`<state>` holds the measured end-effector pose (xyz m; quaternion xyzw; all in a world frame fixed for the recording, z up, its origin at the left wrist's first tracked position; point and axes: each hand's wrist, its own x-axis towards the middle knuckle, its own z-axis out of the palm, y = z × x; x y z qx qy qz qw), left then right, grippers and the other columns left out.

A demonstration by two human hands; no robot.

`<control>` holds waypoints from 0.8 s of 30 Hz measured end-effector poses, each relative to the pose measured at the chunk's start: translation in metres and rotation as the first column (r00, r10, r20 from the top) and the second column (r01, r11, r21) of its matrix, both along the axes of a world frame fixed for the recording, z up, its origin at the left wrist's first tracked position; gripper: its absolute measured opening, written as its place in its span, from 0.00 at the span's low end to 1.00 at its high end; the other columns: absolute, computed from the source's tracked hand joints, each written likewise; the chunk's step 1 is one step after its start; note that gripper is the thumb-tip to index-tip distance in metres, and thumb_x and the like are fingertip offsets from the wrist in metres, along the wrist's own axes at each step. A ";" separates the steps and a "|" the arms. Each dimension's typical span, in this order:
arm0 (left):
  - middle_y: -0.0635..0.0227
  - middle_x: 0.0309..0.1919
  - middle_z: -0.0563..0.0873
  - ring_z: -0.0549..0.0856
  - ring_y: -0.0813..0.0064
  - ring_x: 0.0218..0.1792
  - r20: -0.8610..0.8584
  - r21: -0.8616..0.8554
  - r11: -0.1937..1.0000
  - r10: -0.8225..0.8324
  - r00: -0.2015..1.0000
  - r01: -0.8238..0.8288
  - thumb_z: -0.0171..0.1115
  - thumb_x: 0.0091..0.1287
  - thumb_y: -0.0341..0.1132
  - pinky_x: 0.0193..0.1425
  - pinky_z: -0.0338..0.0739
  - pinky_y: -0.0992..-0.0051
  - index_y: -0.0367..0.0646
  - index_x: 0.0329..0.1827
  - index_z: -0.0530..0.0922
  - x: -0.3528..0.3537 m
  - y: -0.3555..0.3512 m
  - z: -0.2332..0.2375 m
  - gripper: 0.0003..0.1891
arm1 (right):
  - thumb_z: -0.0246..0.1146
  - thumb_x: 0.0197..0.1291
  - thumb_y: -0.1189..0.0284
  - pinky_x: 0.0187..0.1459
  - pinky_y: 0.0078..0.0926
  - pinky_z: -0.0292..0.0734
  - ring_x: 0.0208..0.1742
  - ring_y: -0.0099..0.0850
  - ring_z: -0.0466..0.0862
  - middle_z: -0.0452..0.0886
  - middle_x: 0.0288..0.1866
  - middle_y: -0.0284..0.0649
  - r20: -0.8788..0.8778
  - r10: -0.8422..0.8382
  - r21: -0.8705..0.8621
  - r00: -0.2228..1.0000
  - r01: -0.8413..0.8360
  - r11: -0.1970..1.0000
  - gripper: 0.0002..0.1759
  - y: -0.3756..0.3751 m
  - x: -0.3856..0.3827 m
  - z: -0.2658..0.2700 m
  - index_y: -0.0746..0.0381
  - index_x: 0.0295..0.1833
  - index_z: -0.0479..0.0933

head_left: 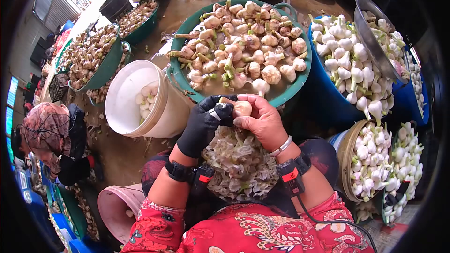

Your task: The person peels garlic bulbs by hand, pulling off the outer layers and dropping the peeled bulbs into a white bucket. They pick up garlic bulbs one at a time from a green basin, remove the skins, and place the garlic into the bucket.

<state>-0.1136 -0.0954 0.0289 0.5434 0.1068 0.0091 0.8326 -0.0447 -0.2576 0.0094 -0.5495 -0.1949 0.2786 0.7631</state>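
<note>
My left hand (pixel 210 118), in a black glove with a whitish band on a finger, grips the stem side of a garlic bulb (pixel 242 108). My bare right hand (pixel 265 119) pinches the bulb's other side between thumb and fingers. Whether the gloved fingers also hold a small tool cannot be made out. Just beyond my hands stands a wide green tub (pixel 177 72) of unpeeled garlic in murky water. Below them, between my knees, lies a heap of papery garlic skins (pixel 241 161).
A white bucket (pixel 123 105) with a few peeled bulbs stands at left, a pinkish bucket (pixel 117 206) nearer me. At right are a blue barrel (pixel 323 96) and a bucket (pixel 348 164), both full of white garlic. Another person (pixel 51 136) sits at far left near more tubs.
</note>
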 end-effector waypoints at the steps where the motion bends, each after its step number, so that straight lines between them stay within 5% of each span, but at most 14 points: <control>1: 0.65 0.42 0.85 0.84 0.75 0.41 -0.031 -0.001 1.000 -0.008 0.999 0.008 0.59 0.67 0.34 0.48 0.81 0.72 0.37 0.53 0.78 0.000 0.001 0.000 0.15 | 0.68 0.53 0.82 0.49 0.22 0.78 0.48 0.22 0.81 0.80 0.50 0.36 0.000 0.001 -0.002 1.000 -0.001 1.000 0.28 0.000 0.000 -0.003 0.66 0.61 0.69; 4: 0.65 0.42 0.85 0.84 0.74 0.42 -0.044 -0.009 0.999 -0.040 0.998 0.040 0.59 0.67 0.33 0.48 0.81 0.72 0.36 0.52 0.79 -0.004 0.003 -0.001 0.14 | 0.65 0.60 0.75 0.39 0.18 0.76 0.43 0.22 0.81 0.81 0.48 0.36 -0.368 0.081 0.150 0.927 -0.026 0.988 0.23 -0.002 -0.001 -0.008 0.68 0.59 0.70; 7: 0.65 0.42 0.85 0.84 0.74 0.42 -0.024 -0.036 0.998 -0.059 0.998 0.058 0.58 0.68 0.33 0.48 0.81 0.72 0.35 0.52 0.79 -0.004 0.000 0.000 0.14 | 0.66 0.59 0.74 0.39 0.18 0.76 0.43 0.23 0.81 0.81 0.48 0.36 -0.432 0.130 0.198 0.893 -0.047 0.979 0.24 -0.006 0.000 -0.004 0.68 0.60 0.69; 9: 0.65 0.42 0.84 0.84 0.73 0.43 -0.025 -0.053 0.997 -0.053 0.998 0.051 0.58 0.68 0.34 0.48 0.81 0.71 0.35 0.52 0.79 -0.005 -0.002 0.000 0.14 | 0.67 0.59 0.73 0.39 0.17 0.76 0.43 0.22 0.81 0.81 0.48 0.36 -0.379 0.056 0.144 0.924 -0.001 0.990 0.25 -0.005 -0.004 0.002 0.67 0.60 0.69; 11: 0.65 0.42 0.84 0.84 0.73 0.41 0.044 0.150 0.989 -0.017 0.999 0.010 0.59 0.66 0.35 0.45 0.80 0.73 0.34 0.55 0.76 -0.006 -0.005 -0.001 0.18 | 0.67 0.59 0.73 0.39 0.16 0.76 0.42 0.21 0.80 0.81 0.48 0.36 -0.322 -0.014 0.093 0.947 0.046 0.995 0.25 -0.004 -0.006 0.002 0.67 0.61 0.69; 13: 0.64 0.42 0.84 0.84 0.73 0.40 -0.007 0.075 0.997 -0.004 1.000 0.004 0.59 0.66 0.35 0.45 0.81 0.73 0.34 0.55 0.76 -0.005 -0.004 0.003 0.17 | 0.67 0.59 0.73 0.38 0.15 0.75 0.41 0.19 0.79 0.81 0.47 0.35 -0.111 -0.037 0.015 0.993 0.038 0.999 0.26 -0.004 -0.006 0.000 0.65 0.61 0.70; 16: 0.63 0.42 0.84 0.84 0.73 0.40 -0.063 0.005 1.000 0.022 0.998 -0.022 0.59 0.67 0.35 0.44 0.81 0.72 0.34 0.54 0.76 -0.002 -0.006 0.001 0.16 | 0.67 0.59 0.73 0.37 0.14 0.75 0.38 0.17 0.78 0.81 0.44 0.34 -0.048 -0.094 0.067 0.994 0.097 0.993 0.25 0.001 -0.011 0.003 0.64 0.62 0.70; 20: 0.63 0.40 0.84 0.84 0.73 0.39 -0.058 0.001 0.999 0.046 0.997 -0.046 0.59 0.65 0.34 0.43 0.82 0.72 0.34 0.51 0.77 -0.001 -0.005 -0.007 0.15 | 0.67 0.60 0.73 0.37 0.14 0.74 0.37 0.18 0.78 0.81 0.43 0.33 -0.096 -0.113 0.018 0.989 0.115 0.993 0.24 0.001 -0.010 -0.009 0.64 0.61 0.70; 24: 0.64 0.38 0.85 0.84 0.73 0.38 -0.090 -0.004 1.000 0.029 0.996 -0.029 0.59 0.64 0.33 0.42 0.82 0.72 0.34 0.50 0.78 -0.003 -0.002 -0.001 0.14 | 0.66 0.61 0.71 0.36 0.16 0.74 0.37 0.21 0.79 0.81 0.43 0.35 -0.380 -0.001 0.170 0.925 0.071 0.983 0.24 -0.001 -0.010 -0.009 0.65 0.61 0.69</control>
